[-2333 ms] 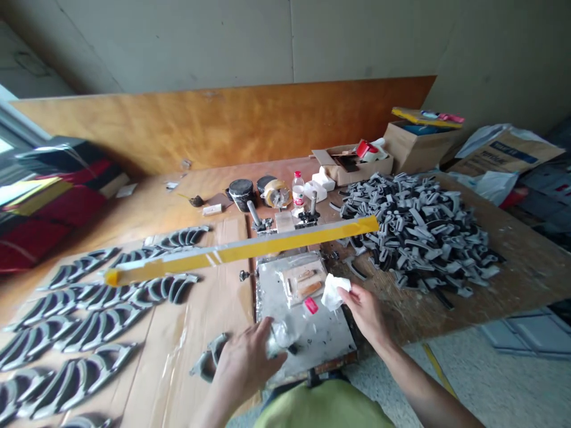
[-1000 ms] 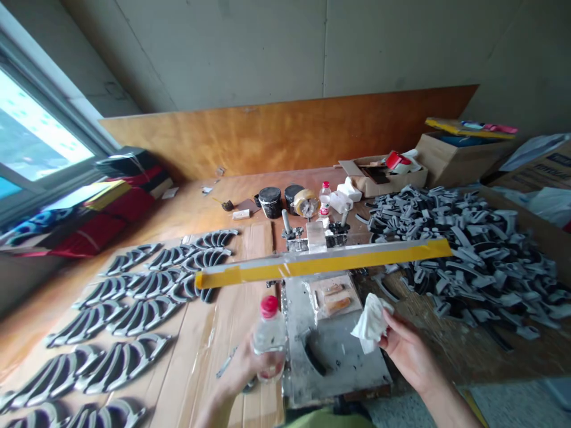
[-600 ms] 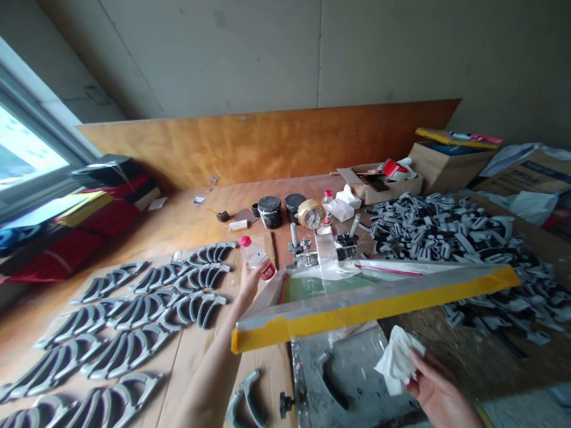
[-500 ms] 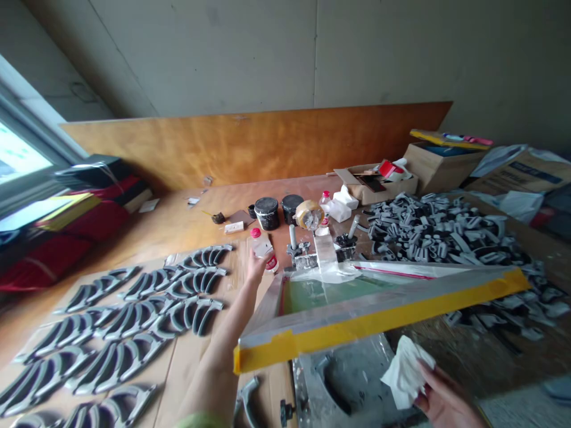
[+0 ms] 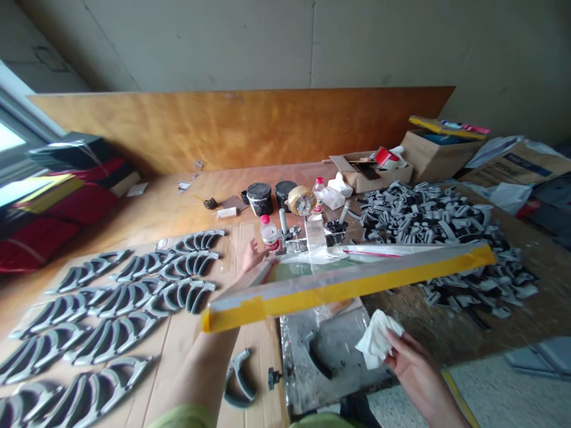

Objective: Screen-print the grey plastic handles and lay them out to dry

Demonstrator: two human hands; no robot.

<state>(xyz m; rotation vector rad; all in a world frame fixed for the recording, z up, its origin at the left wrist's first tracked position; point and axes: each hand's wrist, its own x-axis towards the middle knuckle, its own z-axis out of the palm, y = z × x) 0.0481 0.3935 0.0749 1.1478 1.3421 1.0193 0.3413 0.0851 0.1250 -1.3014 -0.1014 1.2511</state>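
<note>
My left hand [image 5: 253, 255] is just left of a clear plastic bottle [image 5: 269, 235] with a red cap and red label, which stands upright. Its fingers are apart and hold nothing; the forearm passes beneath a tilted screen-printing frame [image 5: 357, 286] edged with yellow tape. In my right hand [image 5: 408, 351] is a crumpled white tissue [image 5: 378, 339], pinched between thumb and fingers. Below the raised frame, a curved grey-black handle-like part [image 5: 317, 355] lies on the stained grey base plate [image 5: 298, 389]. Two similar curved parts [image 5: 241, 380] rest on the cardboard left of it.
Rows of curved grey parts [image 5: 120, 333] cover the cardboard at left. A large heap of grey and black parts [image 5: 428, 220] lies at right. Black paint tubs [image 5: 259, 199], a tape roll [image 5: 302, 201] and a second bottle [image 5: 318, 193] stand behind the frame's hinge clamps [image 5: 297, 244].
My left hand has come off the bottle, which now stands clear of it. The view has shifted, and my right hand still carries the tissue near the base plate.
</note>
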